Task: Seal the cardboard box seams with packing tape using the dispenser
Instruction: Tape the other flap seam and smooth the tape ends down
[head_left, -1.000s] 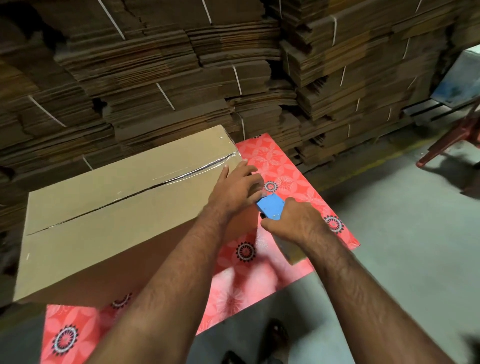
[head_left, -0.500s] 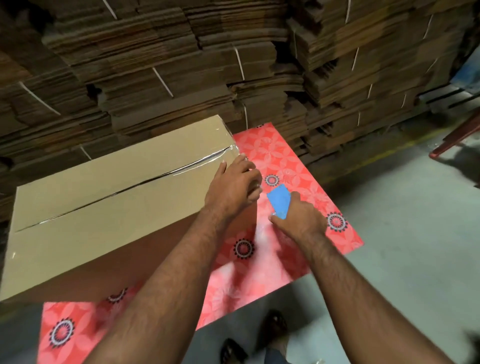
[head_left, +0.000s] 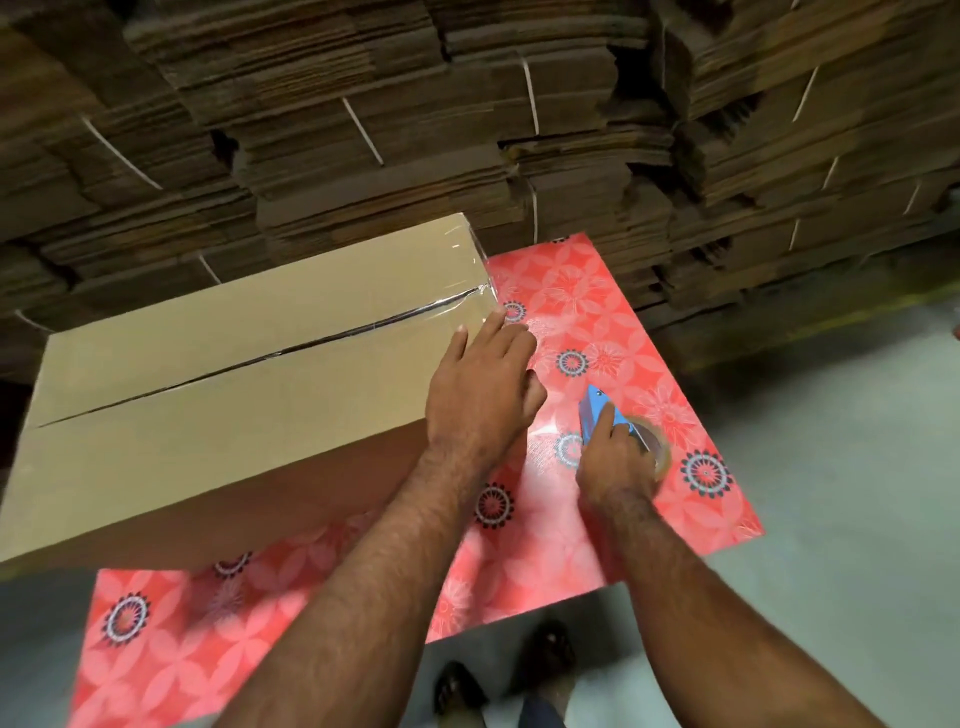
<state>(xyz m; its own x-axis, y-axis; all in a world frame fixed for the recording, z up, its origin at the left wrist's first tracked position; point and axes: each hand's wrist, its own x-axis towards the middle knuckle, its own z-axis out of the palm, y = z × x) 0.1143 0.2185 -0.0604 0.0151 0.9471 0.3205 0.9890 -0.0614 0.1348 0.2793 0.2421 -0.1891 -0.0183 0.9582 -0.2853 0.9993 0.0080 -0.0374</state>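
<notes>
A large cardboard box (head_left: 218, 395) lies on a red flowered sheet (head_left: 587, 291). Its long top seam carries clear shiny tape at the right end, near the box's right edge. My left hand (head_left: 480, 395) lies flat on the box's near right corner, fingers spread and pressing on the cardboard. To the right of the box, my right hand (head_left: 613, 457) grips a blue tape dispenser (head_left: 597, 415) with a brown roll of tape (head_left: 657, 452), held low over the sheet. A stretch of clear tape seems to run from the dispenser toward the box's right side.
Tall stacks of flattened, strapped cardboard (head_left: 415, 130) fill the whole background right behind the box. A grey concrete floor (head_left: 831, 441) lies to the right. My feet (head_left: 498, 680) stand at the sheet's near edge.
My right hand has pulled the dispenser away from the box, rightward and down toward the sheet. My left hand stays on the box's corner. The view has shifted slightly.
</notes>
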